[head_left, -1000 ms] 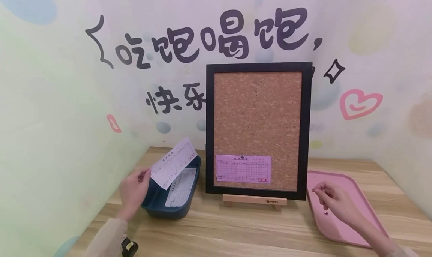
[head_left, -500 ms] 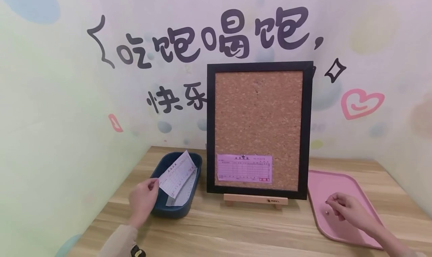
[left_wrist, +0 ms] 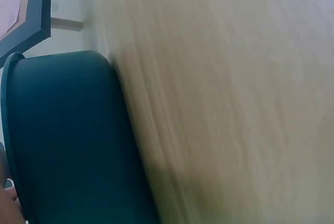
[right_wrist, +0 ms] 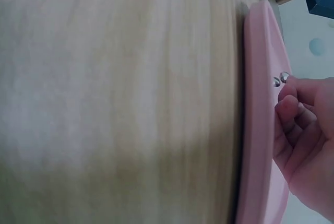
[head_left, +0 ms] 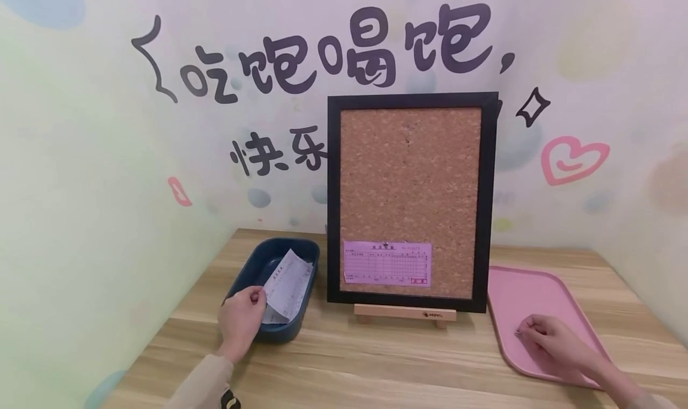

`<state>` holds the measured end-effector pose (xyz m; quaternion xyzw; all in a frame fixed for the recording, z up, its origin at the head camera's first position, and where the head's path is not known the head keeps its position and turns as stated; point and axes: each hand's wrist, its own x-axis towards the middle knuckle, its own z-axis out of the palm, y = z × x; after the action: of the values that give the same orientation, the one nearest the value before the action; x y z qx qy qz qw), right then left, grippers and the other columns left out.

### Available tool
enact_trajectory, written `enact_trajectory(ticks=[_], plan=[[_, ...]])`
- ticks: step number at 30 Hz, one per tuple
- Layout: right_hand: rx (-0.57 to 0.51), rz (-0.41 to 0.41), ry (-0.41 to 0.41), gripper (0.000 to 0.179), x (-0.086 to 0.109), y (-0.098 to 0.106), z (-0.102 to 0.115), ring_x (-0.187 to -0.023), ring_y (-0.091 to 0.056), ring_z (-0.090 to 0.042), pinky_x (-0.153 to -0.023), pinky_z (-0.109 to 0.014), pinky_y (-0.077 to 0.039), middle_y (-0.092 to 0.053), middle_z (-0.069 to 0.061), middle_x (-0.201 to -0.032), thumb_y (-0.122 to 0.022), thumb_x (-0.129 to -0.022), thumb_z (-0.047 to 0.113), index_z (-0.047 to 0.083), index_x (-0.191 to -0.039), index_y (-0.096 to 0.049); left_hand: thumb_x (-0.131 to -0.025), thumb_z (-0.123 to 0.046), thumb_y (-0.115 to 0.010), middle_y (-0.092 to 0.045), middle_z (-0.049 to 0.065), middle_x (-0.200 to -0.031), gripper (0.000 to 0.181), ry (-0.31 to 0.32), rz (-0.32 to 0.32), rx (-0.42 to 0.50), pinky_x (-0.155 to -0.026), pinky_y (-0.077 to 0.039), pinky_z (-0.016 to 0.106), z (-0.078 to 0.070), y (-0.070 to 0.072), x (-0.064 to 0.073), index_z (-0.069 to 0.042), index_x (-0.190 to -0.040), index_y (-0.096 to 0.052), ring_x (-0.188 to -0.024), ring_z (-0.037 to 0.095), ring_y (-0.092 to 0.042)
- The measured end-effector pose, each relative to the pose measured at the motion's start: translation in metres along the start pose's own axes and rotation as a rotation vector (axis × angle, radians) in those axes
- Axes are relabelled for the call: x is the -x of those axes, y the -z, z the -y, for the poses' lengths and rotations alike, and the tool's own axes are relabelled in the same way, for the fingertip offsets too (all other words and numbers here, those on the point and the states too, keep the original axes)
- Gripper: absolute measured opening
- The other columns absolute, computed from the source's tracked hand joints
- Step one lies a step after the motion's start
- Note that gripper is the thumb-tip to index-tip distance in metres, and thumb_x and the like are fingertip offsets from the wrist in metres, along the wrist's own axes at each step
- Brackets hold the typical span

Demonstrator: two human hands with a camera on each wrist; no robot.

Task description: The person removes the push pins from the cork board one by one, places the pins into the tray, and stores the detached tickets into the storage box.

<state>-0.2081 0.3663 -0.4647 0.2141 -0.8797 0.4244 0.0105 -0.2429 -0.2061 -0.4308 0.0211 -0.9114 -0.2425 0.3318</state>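
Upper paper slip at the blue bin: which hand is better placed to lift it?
Left hand, likely: it pinches the upper slip; the right hand is away at the pink tray.

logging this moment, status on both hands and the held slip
Left hand pinching white slip at blue bin. Right hand at silver pins, hold unclear. No obstruction seen.

Soft, even light fills the head view, palest on the wall (head_left: 80, 188) to the left of the left hand (head_left: 242, 319); fine print on the paper (head_left: 287, 283) at that hand is mostly smeared. Both wrist views look dimmer and cooler. Beside the left hand the bin (left_wrist: 73, 140) goes dark, while the table (left_wrist: 224, 104) blurs — whitish haze farthest from the hand. Near the right hand (right_wrist: 308, 130) a broad, soft-edged shadow dims the blurred table; studs (right_wrist: 276, 82) at that hand glint.
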Motion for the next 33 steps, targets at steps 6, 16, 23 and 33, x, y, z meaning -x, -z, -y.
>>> enact_trajectory(ticks=[6, 16, 23, 33], plan=[[-0.136, 0.076, -0.016, 0.014, 0.003, -0.003, 0.003, -0.048, -0.040, 0.005, -0.035, -0.024, -0.035, -0.046, 0.011, -0.059, -0.045, -0.093, 0.000, -0.008, -0.087, -0.055, -0.080, -0.014, -0.062, -0.068, 0.009, -0.071, 0.015, 0.038, 0.083, -0.013, -0.051, -0.044, 0.040, -0.002, 0.000, 0.001, -0.002, -0.080, -0.071, -0.061, 0.027, -0.063], [-0.136, 0.057, 0.005, 0.012, 0.005, -0.010, 0.000, -0.053, -0.042, 0.005, -0.038, -0.023, -0.037, -0.047, 0.011, -0.061, -0.046, -0.091, -0.001, -0.007, -0.086, -0.055, -0.076, -0.013, -0.065, -0.069, 0.010, -0.075, 0.016, 0.099, 0.222, -0.019, -0.054, -0.046, 0.038, -0.003, 0.004, -0.004, -0.001, -0.084, -0.071, -0.069, 0.028, -0.065], [-0.061, 0.012, 0.052, 0.011, 0.004, -0.013, 0.001, -0.051, -0.043, 0.002, -0.039, -0.022, -0.038, -0.048, 0.004, -0.058, -0.048, -0.090, -0.002, -0.002, -0.084, -0.057, -0.074, -0.014, -0.067, -0.069, 0.011, -0.074, 0.018, 0.112, 0.277, -0.001, -0.055, -0.045, 0.036, -0.002, 0.004, -0.006, 0.000, -0.086, -0.070, -0.069, 0.026, -0.065], [-0.075, 0.008, 0.068, 0.010, 0.004, -0.016, -0.002, -0.050, -0.043, 0.002, -0.037, -0.022, -0.037, -0.047, -0.003, -0.056, -0.048, -0.090, -0.004, -0.001, -0.085, -0.056, -0.072, -0.016, -0.069, -0.069, 0.010, -0.073, 0.022, 0.102, 0.365, 0.010, -0.056, -0.046, 0.035, -0.001, 0.007, -0.008, 0.001, -0.086, -0.070, -0.066, 0.024, -0.064]])
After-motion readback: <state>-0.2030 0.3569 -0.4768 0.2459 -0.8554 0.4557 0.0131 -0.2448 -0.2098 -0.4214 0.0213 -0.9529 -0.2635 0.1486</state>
